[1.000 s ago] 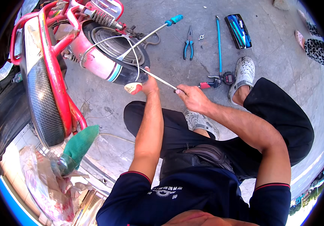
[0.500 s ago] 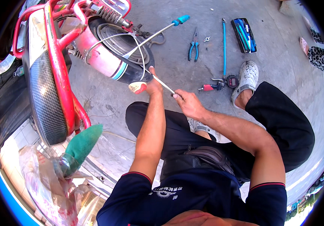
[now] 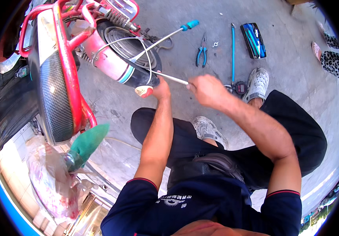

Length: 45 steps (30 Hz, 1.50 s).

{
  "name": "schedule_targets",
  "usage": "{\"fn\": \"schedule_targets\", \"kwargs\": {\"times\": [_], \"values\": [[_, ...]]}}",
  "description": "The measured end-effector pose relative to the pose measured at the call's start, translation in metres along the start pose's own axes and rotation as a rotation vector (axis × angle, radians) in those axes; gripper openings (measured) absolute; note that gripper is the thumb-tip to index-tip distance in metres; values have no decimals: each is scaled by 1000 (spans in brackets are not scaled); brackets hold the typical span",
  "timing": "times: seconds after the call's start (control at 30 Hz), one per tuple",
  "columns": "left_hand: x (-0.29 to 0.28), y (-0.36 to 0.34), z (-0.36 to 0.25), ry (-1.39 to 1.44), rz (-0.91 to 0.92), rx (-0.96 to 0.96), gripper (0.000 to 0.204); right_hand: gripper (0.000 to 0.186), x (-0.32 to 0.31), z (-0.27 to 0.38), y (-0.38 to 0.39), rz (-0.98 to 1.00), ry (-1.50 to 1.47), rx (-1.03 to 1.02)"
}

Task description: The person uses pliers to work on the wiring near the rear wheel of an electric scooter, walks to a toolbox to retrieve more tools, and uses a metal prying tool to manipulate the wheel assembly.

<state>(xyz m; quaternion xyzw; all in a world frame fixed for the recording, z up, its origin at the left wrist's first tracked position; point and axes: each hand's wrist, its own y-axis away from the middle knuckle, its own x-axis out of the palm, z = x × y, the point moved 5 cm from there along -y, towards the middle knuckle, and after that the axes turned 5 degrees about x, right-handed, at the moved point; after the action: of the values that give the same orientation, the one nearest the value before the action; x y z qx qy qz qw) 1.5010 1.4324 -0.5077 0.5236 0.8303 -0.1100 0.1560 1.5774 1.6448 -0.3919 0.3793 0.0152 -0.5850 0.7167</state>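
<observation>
Right hand (image 3: 205, 89) is closed around a thin shiny metal rod (image 3: 169, 77), whose tip runs under the black tyre (image 3: 140, 74) of the red scooter's rear wheel (image 3: 124, 45). Left hand (image 3: 160, 88) presses against the tyre edge; fingers hidden, grip unclear. A second long blue-handled tool (image 3: 165, 36) sticks out of the wheel. Blue pliers (image 3: 201, 55) lie on the concrete floor (image 3: 287, 67) near the top edge. The rod's end is hidden in the fist.

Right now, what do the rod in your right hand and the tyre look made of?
The rod in the right hand looks like bare metal: thin, straight, silvery. The tyre by the left hand looks like matte black rubber.
</observation>
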Motion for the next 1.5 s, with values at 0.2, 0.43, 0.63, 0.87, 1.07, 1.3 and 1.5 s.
{"fn": "schedule_targets", "kwargs": {"times": [0.2,0.43,0.63,0.87,1.07,1.3,1.5], "values": [[2,4,-6,88,-136,36,58,23,50,8,22,-48,-310,150],[7,1,-20,109,-26,12,52,27,43,-5,18,-8,-296,143],[12,10,-26,146,30,-24,54,26,61,-17,20,-48,-373,136],[6,3,-2,68,-91,-32,66,22,10,8,4,1,-21,13],[14,10,-12,-15,-119,-10,60,22,-24,19,-6,58,105,-34],[12,6,0,114,-37,93,50,19,-65,34,-36,185,380,-234],[14,13,-10,123,-92,2,42,20,-78,35,-45,90,566,-360]]}}
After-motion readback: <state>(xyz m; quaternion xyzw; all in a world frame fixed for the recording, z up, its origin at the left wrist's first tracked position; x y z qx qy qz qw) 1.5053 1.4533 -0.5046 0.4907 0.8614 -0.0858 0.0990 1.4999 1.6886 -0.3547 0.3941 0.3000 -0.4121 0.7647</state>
